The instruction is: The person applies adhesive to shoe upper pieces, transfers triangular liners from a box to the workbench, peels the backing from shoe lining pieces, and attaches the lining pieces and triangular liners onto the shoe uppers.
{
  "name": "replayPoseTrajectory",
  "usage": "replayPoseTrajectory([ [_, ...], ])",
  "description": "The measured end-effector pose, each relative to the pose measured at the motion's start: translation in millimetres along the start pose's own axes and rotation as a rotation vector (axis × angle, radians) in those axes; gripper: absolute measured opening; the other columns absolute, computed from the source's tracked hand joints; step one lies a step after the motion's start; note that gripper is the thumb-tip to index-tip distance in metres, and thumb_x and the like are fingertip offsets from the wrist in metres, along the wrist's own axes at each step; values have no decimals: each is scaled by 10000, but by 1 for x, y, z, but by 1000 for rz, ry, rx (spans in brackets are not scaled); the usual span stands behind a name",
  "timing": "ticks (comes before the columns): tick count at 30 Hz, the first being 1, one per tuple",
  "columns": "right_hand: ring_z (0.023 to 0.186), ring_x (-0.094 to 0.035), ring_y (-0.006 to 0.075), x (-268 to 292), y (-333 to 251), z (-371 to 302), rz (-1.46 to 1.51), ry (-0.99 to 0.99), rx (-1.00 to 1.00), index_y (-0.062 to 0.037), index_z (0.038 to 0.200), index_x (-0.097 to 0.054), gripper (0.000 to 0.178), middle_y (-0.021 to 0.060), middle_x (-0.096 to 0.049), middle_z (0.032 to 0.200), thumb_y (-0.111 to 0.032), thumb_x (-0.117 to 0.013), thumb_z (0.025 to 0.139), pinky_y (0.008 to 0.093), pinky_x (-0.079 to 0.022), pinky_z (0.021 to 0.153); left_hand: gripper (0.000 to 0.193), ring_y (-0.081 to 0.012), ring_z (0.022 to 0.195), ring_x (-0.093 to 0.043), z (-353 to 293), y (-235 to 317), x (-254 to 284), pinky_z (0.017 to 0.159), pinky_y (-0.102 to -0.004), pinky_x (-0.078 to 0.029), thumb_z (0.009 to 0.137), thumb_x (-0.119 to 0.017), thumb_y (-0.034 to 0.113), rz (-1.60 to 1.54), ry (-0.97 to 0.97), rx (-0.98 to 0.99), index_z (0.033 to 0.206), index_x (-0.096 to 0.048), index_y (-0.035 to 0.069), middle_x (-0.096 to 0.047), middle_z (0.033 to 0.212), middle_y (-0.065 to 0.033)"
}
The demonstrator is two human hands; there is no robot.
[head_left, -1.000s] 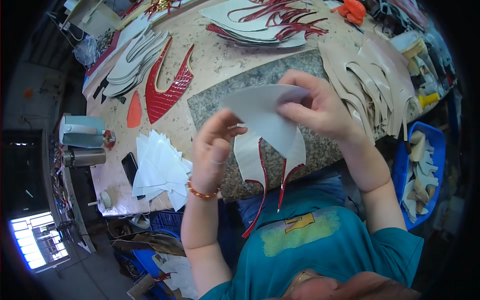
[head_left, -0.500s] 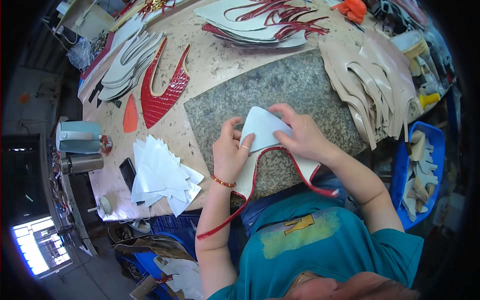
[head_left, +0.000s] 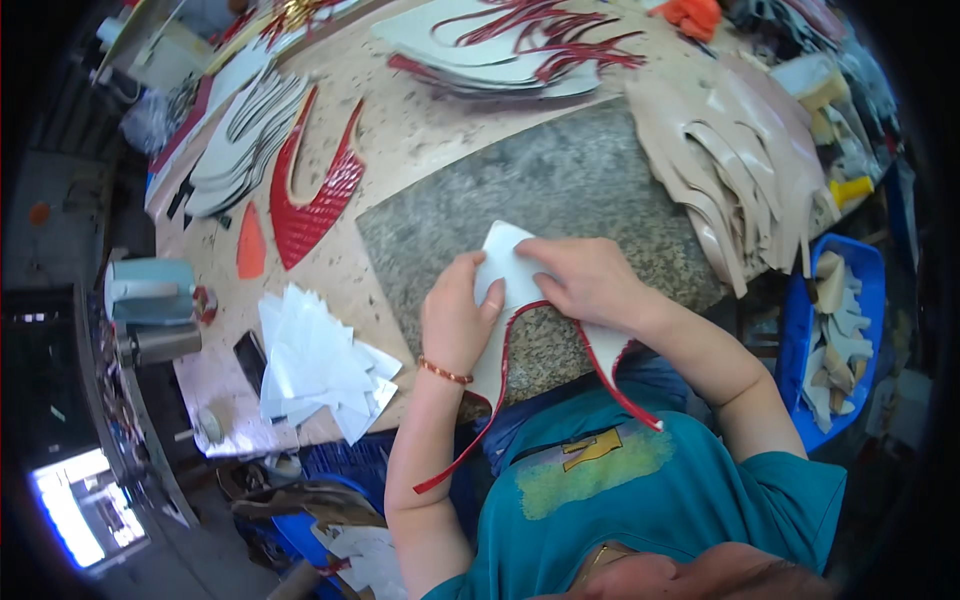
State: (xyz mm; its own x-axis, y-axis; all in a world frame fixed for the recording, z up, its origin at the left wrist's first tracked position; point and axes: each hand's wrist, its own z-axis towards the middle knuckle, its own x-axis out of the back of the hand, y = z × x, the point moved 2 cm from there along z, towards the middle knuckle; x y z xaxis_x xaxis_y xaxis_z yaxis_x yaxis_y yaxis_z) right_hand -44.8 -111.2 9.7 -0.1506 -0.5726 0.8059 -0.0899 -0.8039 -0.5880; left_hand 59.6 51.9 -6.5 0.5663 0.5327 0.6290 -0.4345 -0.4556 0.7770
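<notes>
Over a mottled grey board [head_left: 540, 170], a pale shoe upper piece [head_left: 606, 343] with red edging lies wrong side up, its two legs pointing toward me. A white rounded-triangle piece [head_left: 508, 258] covers its pointed end. My left hand [head_left: 460, 315] grips the left edge, thumb on top of the white piece and fingers curled around the side. From the right, my right hand [head_left: 590, 285] pinches the same end, its thumb and fingers pressed on the white sheet. A loose red strip end [head_left: 450, 472] trails past my left forearm.
White triangular pieces [head_left: 322, 355] lie piled at left beside a black phone [head_left: 249, 353]. A red textured upper [head_left: 318, 205] and pale cutouts [head_left: 240, 150] sit beyond. Red-trimmed pieces [head_left: 480, 62] are stacked far; beige cutouts [head_left: 730, 150] and a blue bin [head_left: 868, 300] stand right.
My right fingers have come in from the far edge onto the white piece, and my left fingers have drawn in tighter. The whole view has shifted slightly.
</notes>
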Motion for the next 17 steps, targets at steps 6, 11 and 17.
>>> replayPoseTrajectory([
  [6,810,-614,300,77,59,-19,-261,347,-19,-148,1096,-600,367,126,-551,915,-194,-714,751,375,-514,668,369,-306,965,-567,-35,0,-5,858,-429,-431,787,-606,33,470,61,-426,1152,-632,87,-580,1047,-126],
  [11,753,-548,130,223,240,-63,560,1337,-288,-13,1256,-443,555,56,-549,984,-154,-724,798,270,-480,657,407,-348,1040,-517,-41,9,-16,899,-434,-412,801,-594,20,460,176,-392,1208,-600,36,-542,1115,-176],
  [17,940,-552,135,332,385,-98,1314,2018,-223,-56,1053,-582,321,60,-608,991,-251,-714,835,310,-447,811,400,-302,1077,-497,-26,6,1,958,-394,-377,862,-592,86,129,351,-226,1252,-537,14,-476,1191,-178],
])
